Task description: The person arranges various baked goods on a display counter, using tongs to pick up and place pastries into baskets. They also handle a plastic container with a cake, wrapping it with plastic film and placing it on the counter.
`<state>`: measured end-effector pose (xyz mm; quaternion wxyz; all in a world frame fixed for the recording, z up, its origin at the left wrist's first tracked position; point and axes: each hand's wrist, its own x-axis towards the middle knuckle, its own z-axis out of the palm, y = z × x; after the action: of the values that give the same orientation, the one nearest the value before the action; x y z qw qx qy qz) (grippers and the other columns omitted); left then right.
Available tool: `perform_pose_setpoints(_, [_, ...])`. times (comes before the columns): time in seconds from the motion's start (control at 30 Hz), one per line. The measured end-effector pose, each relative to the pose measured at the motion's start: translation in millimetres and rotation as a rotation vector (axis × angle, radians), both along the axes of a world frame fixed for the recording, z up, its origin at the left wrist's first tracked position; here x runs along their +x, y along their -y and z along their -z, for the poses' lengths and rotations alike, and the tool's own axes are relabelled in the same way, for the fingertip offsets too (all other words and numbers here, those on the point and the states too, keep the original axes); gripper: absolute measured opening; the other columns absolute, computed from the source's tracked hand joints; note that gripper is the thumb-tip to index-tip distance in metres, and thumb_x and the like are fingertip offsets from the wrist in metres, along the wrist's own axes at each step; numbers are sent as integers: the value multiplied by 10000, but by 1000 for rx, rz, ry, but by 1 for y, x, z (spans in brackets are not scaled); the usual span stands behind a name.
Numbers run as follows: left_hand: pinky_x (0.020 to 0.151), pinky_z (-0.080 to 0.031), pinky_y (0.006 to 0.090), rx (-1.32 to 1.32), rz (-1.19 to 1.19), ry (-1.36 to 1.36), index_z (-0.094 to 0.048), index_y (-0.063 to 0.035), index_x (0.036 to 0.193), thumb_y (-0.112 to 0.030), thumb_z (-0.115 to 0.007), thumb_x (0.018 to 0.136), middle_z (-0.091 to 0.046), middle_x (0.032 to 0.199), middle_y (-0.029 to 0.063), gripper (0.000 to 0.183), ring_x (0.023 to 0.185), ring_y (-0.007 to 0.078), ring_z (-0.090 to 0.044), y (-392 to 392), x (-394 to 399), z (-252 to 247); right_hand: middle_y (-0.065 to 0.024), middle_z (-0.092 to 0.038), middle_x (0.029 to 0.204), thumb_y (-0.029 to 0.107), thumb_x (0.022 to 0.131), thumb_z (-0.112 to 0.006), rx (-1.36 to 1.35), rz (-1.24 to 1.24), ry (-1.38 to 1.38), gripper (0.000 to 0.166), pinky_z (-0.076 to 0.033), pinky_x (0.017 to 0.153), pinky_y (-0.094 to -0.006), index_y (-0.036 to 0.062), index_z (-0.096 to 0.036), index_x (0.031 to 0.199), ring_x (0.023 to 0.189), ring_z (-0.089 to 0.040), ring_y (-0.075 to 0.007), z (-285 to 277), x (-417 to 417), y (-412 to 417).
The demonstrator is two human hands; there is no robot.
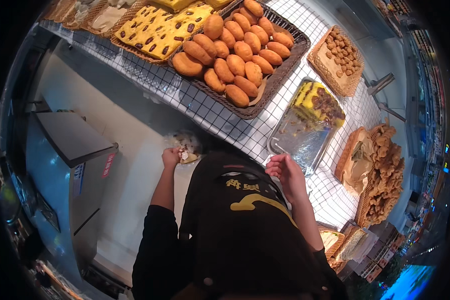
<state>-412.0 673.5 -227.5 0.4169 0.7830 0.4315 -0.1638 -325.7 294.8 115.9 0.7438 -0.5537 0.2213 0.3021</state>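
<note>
My left hand (pixel 171 157) is closed on the rim of a clear plastic bag (pixel 188 147) with pale and brown bits inside, held low beside my dark apron (pixel 243 225). Over the edge of the checked tablecloth (pixel 225 129), my right hand (pixel 286 170) is raised with bent fingers, close to the near end of a metal tray (pixel 298 144). Whether it holds a small white thing at its fingertips, I cannot tell. Clear film covers that tray, which bears a yellow layered cake (pixel 318 103) topped with dark fruit at its far end.
A dark woven basket (pixel 247 112) of fried buns lies ahead, beside yellow date cake (pixel 161 28). Rightward are a basket of small brown balls (pixel 342 54), a paper-lined basket (pixel 354 161) and fried twisted pieces (pixel 386 180). A steel cabinet (pixel 78 150) stands at left.
</note>
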Motion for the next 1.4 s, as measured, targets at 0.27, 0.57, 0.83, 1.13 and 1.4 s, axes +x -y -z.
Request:
perform_pose_setpoints(0.27, [430,-464,334,-189,64,-356,-606,-28,610,-238,-652,798,-582,560,100,285,428,208,-545,-10,-14,17,-109,-623,930,326,1006,-389,-142,117,16,362,-478,780,-294,5,-553,1048,830,-611,-186,3,-10,28])
perform_pose_setpoints(0.57, [460,-508,326,45,154,-492,-627,-10,616,-52,-709,707,-621,583,115,130,461,196,-594,-17,-40,17,-99,-638,900,336,1004,-399,-236,214,-53,365,-481,755,-282,10,-558,1051,802,-622,-177,14,-17,52])
perform_pose_setpoints(0.83, [822,-519,410,274,209,-461,-717,-106,883,-208,-651,783,-692,960,144,157,955,302,-659,-26,-63,39,-89,-635,893,333,1006,-397,-272,145,-75,369,-475,747,-280,8,-568,1039,801,-620,-169,15,0,47])
perform_pose_setpoints(1.13, [1029,-325,517,249,213,-541,-643,-206,1179,-343,-663,802,-606,1203,117,402,1214,308,-493,-11,-44,7,-76,-636,904,335,1007,-401,-229,130,-68,372,-470,748,-278,7,-571,1044,801,-610,-153,18,5,58])
perform_pose_setpoints(1.4, [1059,-135,654,161,295,-605,-575,-217,1252,-278,-637,786,-564,1279,104,474,1305,248,-415,-10,-44,32,-80,-639,901,319,1004,-413,-273,157,-26,348,-472,744,-270,10,-569,1041,795,-613,-151,26,8,68])
